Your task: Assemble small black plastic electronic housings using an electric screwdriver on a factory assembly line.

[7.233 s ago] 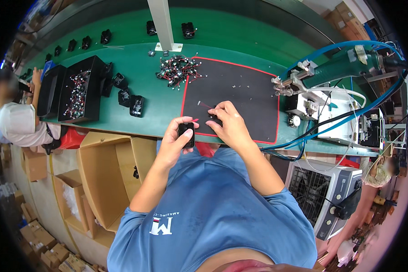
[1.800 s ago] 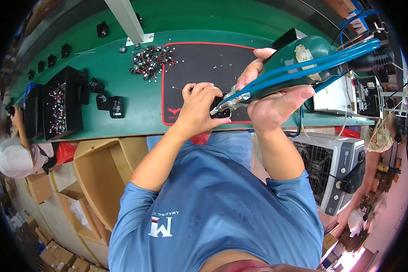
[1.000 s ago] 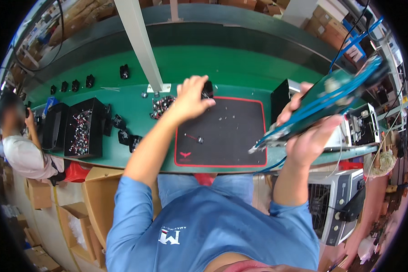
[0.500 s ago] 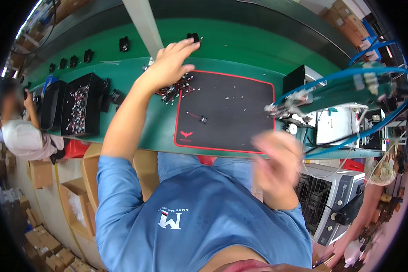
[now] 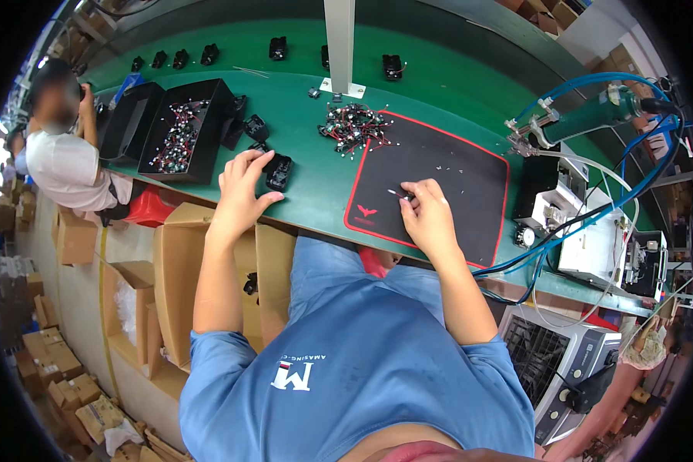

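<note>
We have a black box (image 5: pixel 218 115) left of our left hand (image 5: pixel 240 198), whose fingers spread wide just beside a black case (image 5: pixel 280 173); rightward, our right hand (image 5: pixel 433 223) pinches a small wired part (image 5: pixel 403 195) between its fingers, over the mat (image 5: pixel 473 196).

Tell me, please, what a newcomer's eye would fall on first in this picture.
Probably the dark, red-edged mat on the green bench, right of centre, where the right hand pinches a small wired part. Next, perhaps, the tangled heap of wires at the mat's upper-left corner, then the green tool with blue hoses to the mat's right.
</note>
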Available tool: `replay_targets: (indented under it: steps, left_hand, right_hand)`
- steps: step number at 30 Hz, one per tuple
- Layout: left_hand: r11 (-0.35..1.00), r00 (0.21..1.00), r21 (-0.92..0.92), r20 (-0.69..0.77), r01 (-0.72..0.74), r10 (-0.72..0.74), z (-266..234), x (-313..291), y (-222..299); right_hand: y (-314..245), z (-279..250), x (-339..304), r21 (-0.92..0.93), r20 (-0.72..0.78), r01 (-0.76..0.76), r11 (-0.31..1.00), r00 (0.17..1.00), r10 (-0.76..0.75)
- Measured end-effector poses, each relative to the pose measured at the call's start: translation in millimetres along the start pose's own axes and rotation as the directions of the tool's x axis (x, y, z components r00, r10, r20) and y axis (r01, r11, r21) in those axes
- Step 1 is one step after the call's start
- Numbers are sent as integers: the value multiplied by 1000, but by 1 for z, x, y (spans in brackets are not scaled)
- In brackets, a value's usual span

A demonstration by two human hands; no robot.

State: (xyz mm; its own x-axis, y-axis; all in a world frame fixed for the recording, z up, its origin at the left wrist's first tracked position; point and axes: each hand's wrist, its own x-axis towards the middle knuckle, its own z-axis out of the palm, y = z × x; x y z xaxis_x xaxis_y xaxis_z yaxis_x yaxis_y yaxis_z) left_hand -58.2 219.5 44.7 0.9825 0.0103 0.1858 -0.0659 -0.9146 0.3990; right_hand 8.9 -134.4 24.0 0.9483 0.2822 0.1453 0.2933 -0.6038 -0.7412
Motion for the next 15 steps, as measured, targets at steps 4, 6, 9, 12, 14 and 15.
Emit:
replay_targets:
  steps: [4,6,9,12,14,15]
  left_hand:
    - [955,988,272,-52,-123,142,9,13,5]
    - [942,985,295,-17,-157,169,10,23,-7]
    - [936,973,269,16,-227,231,11,31,-10]
    - [946,943,58,-78,-320,324,18,30,4]
    - [925,953,-231,-99,-302,286,28,28,21]
    - [827,965,-498,-112,-260,236,33,27,33]
  right_hand:
    - [9,-17,-21,-54,-30,-53,997,998,52]
    - [12,-17,-26,-79,-84,-22,997,996,15]
    - [15,-17,-34,-90,-102,-7,996,995,-2]
    - [5,-27,-36,-57,-9,74,996,997,-75]
    - [17,-32,-37,-74,28,132,988,991,-130]
    - [21,-34,-37,-88,72,198,976,979,-192]
